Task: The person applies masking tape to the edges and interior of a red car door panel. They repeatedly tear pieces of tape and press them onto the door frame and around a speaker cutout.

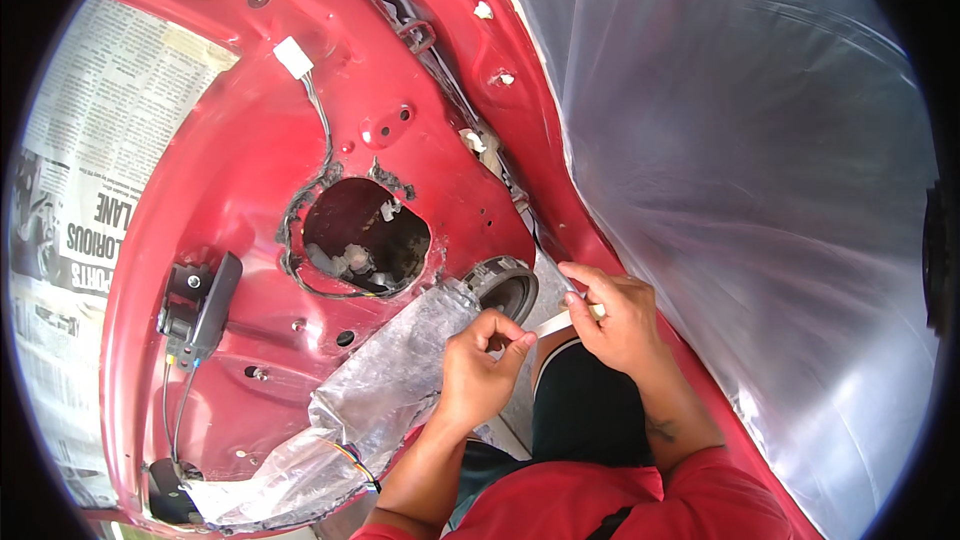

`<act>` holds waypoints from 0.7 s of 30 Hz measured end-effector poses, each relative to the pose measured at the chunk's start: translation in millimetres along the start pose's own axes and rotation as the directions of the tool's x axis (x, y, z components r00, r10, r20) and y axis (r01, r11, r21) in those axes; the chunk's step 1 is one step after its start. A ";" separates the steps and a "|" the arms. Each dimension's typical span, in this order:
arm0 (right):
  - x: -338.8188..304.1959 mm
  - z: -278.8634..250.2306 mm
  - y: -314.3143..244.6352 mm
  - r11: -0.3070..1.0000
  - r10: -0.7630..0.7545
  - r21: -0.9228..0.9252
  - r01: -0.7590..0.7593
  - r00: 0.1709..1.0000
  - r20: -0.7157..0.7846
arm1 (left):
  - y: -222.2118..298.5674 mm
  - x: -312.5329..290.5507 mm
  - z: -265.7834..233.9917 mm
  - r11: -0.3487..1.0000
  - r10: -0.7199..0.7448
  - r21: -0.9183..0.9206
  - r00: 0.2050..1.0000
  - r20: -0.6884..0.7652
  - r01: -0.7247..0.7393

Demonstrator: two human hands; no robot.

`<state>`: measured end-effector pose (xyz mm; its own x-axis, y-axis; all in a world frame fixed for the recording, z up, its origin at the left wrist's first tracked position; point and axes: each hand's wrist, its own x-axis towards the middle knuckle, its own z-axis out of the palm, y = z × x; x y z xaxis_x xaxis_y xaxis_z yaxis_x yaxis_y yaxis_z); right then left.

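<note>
In front of my body, a short strip of white tape [556,324] stretches between my two hands. My left hand [478,368] pinches one end between thumb and fingertip. The other end is in the fingers of my right hand [618,318], where it looks folded or rolled. Just beyond my left hand is a dark round speaker-like ring [507,288] at the edge of a red car door [250,230]. Clear plastic film [385,365] hangs loosely over the lower door, beside my left wrist and forearm.
Left of the opening [365,235] in the door sits a black inner handle [205,305] with two cables. A white connector [293,57] lies on the door, wired. Newspaper [110,90] covers the window area. Plastic sheeting [740,170] hangs on the right, along the red body edge.
</note>
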<state>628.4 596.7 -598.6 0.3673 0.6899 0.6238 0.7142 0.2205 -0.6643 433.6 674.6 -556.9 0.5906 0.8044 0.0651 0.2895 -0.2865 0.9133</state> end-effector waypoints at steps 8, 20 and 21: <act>-6.3 14.1 16.7 0.755 0.455 0.506 -0.418 0.889 0.056 | 1.3 -31.6 -32.1 0.950 0.089 -0.237 0.903 -0.421 -0.204; 23.0 34.2 -2.4 0.205 0.289 0.856 -0.475 0.865 0.411 | -14.9 13.9 8.3 0.785 0.067 -0.591 0.974 -0.218 -0.186; 25.8 35.0 0.5 0.238 0.271 0.865 -0.442 0.885 0.378 | -13.9 11.7 8.9 0.784 0.063 -0.600 0.983 -0.175 -0.157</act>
<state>617.3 638.8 -597.3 0.2938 0.9310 0.2168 -0.5080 0.3442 -0.7896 443.2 683.4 -572.4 0.4669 0.8633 0.1919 -0.3180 -0.0387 0.9473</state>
